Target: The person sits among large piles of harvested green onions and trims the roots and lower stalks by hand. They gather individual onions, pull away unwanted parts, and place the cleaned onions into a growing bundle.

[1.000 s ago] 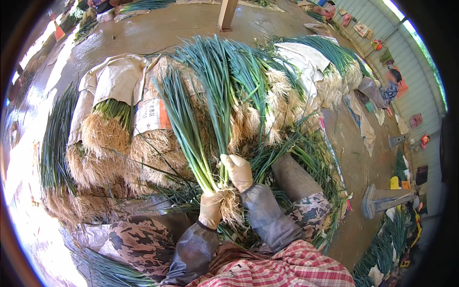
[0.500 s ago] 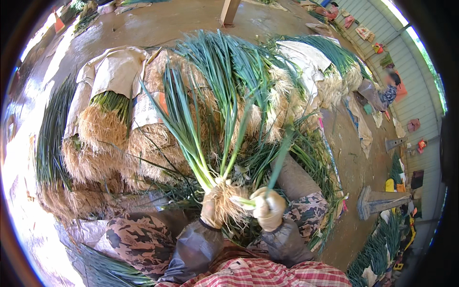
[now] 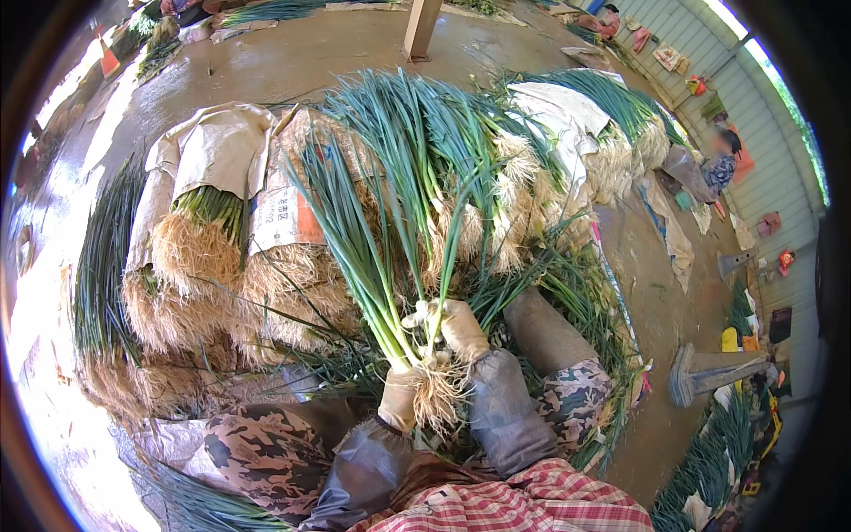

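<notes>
A small bunch of green onions stands upright in front of me, its leaves fanning away and its pale roots hanging toward my lap. My left hand, in a dirty pale glove, is closed round the bunch just beside the roots. My gloved right hand reaches in from the right, its fingers closed on a stalk above the roots. That stalk's leaf rises past the fingertips. The fingertips of my left hand are partly hidden by stalks and roots.
Beyond my hands lie heaped green onions, some covered by sacks. Loose leaves lie around my right boot. A grey stand is at the right, a post at the back. Another person sits at far right.
My right hand has moved from the right of the roots up and inward to a stalk in the bunch. The leaf it held out to the right no longer shows there.
</notes>
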### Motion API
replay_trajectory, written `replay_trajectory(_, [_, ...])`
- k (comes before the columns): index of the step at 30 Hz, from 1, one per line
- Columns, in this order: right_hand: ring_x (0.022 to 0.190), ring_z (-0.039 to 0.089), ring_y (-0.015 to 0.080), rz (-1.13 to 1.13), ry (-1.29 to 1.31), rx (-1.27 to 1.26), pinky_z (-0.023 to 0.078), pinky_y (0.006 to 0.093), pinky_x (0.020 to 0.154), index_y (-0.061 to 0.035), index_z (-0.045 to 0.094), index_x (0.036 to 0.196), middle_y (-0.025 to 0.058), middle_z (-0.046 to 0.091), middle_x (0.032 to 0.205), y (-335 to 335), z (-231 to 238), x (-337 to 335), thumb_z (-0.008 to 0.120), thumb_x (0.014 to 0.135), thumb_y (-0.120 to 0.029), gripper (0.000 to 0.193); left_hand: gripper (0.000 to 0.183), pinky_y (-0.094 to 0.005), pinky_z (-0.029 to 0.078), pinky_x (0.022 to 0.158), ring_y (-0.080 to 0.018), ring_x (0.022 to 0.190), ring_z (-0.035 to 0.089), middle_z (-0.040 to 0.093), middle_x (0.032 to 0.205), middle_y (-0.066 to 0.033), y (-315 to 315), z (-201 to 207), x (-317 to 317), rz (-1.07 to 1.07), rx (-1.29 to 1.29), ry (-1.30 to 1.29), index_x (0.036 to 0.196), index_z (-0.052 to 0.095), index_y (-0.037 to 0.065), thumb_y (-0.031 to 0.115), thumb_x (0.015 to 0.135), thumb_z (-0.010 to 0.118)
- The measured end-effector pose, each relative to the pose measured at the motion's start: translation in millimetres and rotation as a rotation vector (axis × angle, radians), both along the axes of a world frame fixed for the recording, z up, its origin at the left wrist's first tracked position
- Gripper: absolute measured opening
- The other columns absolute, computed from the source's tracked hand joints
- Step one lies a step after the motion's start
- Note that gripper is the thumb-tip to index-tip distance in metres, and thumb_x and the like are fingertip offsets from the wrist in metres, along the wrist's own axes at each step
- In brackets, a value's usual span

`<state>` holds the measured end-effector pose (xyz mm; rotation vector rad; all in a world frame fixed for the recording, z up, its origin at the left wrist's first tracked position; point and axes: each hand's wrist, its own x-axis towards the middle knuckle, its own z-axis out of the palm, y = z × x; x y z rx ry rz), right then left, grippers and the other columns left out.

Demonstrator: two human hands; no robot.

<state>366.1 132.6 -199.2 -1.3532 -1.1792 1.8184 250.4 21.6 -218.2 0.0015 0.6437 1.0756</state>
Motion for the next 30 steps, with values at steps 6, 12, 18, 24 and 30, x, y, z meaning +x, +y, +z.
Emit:
replay_trajectory(6, [0.049, 0.050, 0.0112, -0.161, -0.507, 0.789, 0.041, 0.0274, 0.047, -0.0036, 0.062, 0.076, 0.0061, 0.062, 0.068, -30, 13, -8, 0.058, 0.093, -0.022, 0.025, 0.021, -0.0326, 0.055, 0.058, -0.0216, 0.067, 0.063, 0.064, 0.082, -0.0111, -4, -8, 0, 0.102, -0.104, -0.296, 0.104, 0.058, -0.002, 0.015, 0.092, 0.058])
replay_trajectory(12, [0.059, 0.059, 0.0109, -0.287, -0.119, 0.156, 0.050, 0.0259, 0.054, -0.0087, 0.061, 0.077, 0.0052, 0.066, 0.074, -46, 75, 54, 0.054, 0.095, -0.032, 0.031, 0.026, -0.0329, 0.048, 0.060, -0.0138, 0.064, 0.055, 0.059, 0.078, -0.0018, 17, 44, -22, 0.342, 0.155, -0.928, 0.114, 0.053, 0.003, 0.022, 0.098, 0.046])
replay_trajectory(18, [0.060, 0.054, 0.0182, 0.297, -1.119, 0.684, 0.047, 0.0380, 0.061, -0.0090, 0.057, 0.080, 0.0078, 0.057, 0.069, 69, 0, 47, 0.043, 0.096, -0.045, 0.042, 0.026, -0.0341, 0.049, 0.074, -0.0158, 0.074, 0.055, 0.058, 0.083, -0.0030, 12, 35, -26, 0.252, 0.500, -0.810, 0.109, 0.054, 0.007, 0.010, 0.085, 0.064])
replay_trajectory(24, [0.064, 0.059, 0.0197, 0.204, -1.618, 0.636, 0.051, 0.0410, 0.070, -0.0071, 0.060, 0.092, 0.0071, 0.058, 0.067, 194, -26, 10, 0.058, 0.089, -0.036, 0.030, 0.022, -0.0502, 0.048, 0.094, -0.0296, 0.109, 0.058, 0.054, 0.127, -0.0145, 19, 30, -8, 0.305, 0.173, -0.222, 0.110, 0.058, 0.006, 0.011, 0.089, 0.060])
replay_trajectory(30, [0.062, 0.061, 0.0149, 0.305, -0.963, 0.548, 0.051, 0.0308, 0.061, -0.0118, 0.068, 0.100, 0.0063, 0.068, 0.081, 39, 19, 12, 0.059, 0.090, -0.028, 0.021, 0.051, -0.0351, 0.053, 0.082, -0.0208, 0.094, 0.061, 0.060, 0.108, -0.0084, 16, 13, -17, 0.296, 0.129, -0.146, 0.136, 0.042, 0.002, 0.006, 0.088, 0.060])
